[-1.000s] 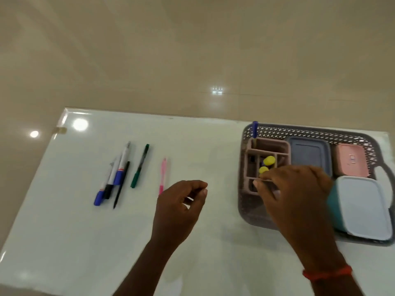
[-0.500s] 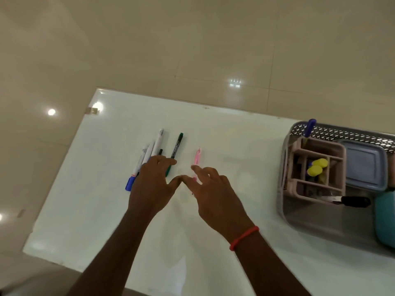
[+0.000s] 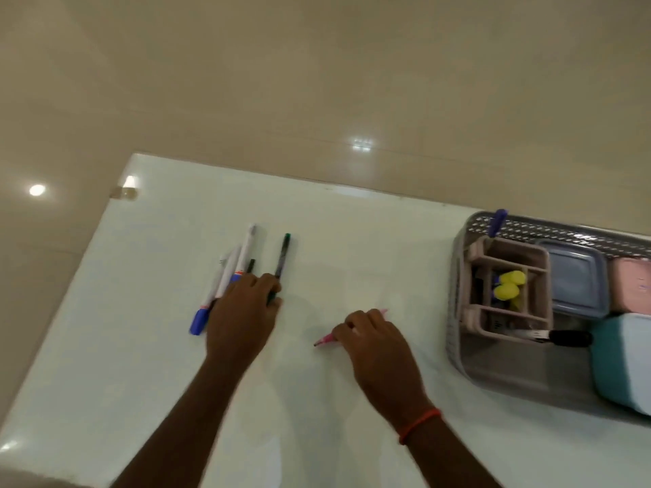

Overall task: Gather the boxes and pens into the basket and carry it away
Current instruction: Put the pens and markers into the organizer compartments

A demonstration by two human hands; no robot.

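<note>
A grey mesh basket (image 3: 458, 332) stands at the table's right edge. It holds a pink divided organiser (image 3: 507, 287) with yellow-capped items, a blue-grey box (image 3: 577, 283), a pink box (image 3: 630, 287), a teal box with a pale lid (image 3: 623, 361) and a black-capped marker (image 3: 549, 335). My right hand (image 3: 373, 343) is shut on a pink pen (image 3: 326, 339) just off the white table. My left hand (image 3: 243, 311) grips the lower end of a green pen (image 3: 283, 255). Beside it lie white markers with blue caps (image 3: 225, 276) and a thin black pen (image 3: 250, 265).
The white glossy table (image 3: 352, 241) ends at a far edge with beige tiled floor (image 3: 317, 82) beyond. A blue pen (image 3: 497, 221) stands up at the basket's far left corner. The pens lie left of centre, the basket far right.
Both hands left the basket area and came over the loose pens. My right hand closed on the pink pen and my left hand on the green pen. The view shifted left.
</note>
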